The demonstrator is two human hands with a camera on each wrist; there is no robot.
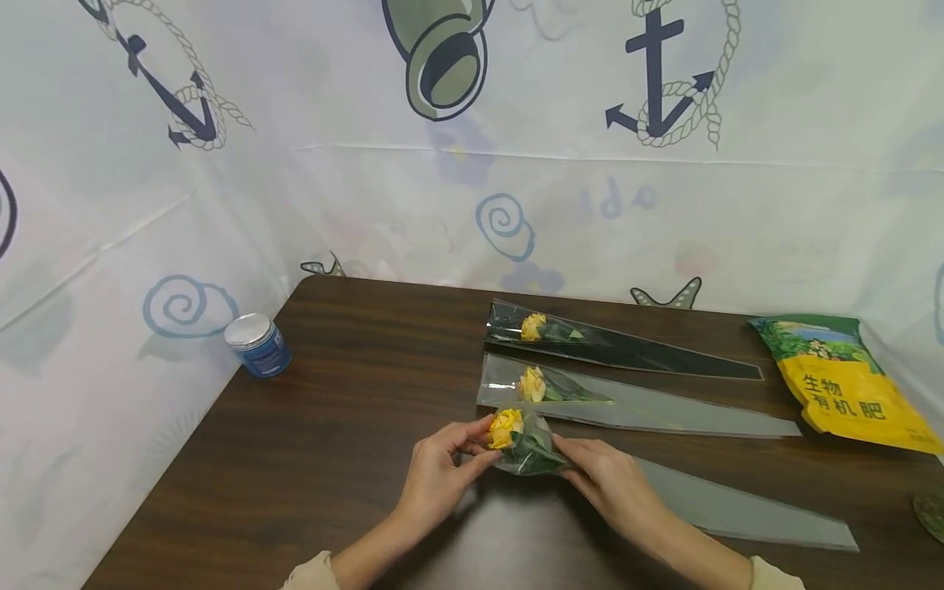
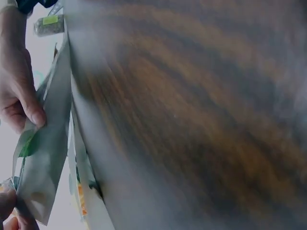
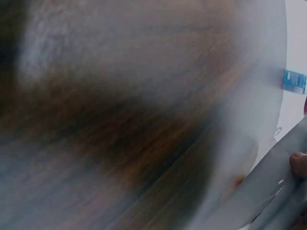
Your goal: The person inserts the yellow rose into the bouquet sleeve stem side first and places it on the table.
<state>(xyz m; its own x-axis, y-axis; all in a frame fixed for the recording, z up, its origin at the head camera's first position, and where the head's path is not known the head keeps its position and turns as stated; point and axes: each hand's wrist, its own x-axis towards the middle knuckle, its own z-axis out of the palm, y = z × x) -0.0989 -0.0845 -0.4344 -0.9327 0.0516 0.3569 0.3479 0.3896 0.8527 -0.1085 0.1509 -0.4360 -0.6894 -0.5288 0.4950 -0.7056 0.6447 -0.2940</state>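
Note:
A yellow rose (image 1: 505,428) with green leaves lies inside a flower sleeve (image 1: 667,483), clear on one side and grey on the other, raised just above the table in the head view. My left hand (image 1: 446,467) pinches the wide end of this sleeve beside the bloom. Farther along, by the leaves, my right hand (image 1: 612,483) grips the sleeve between thumb and fingers. The sleeve's narrow tail points to the right. In the left wrist view the grey sleeve (image 2: 48,158) runs between both hands. Only a fingertip (image 3: 299,165) on the sleeve shows in the right wrist view.
Behind my hands lie another grey sleeve (image 1: 708,415) and a black sleeve (image 1: 664,358), each holding a yellow rose. A yellow-green fertilizer bag (image 1: 848,385) lies at the right. A blue jar (image 1: 260,346) with a silvery lid stands at the table's left edge.

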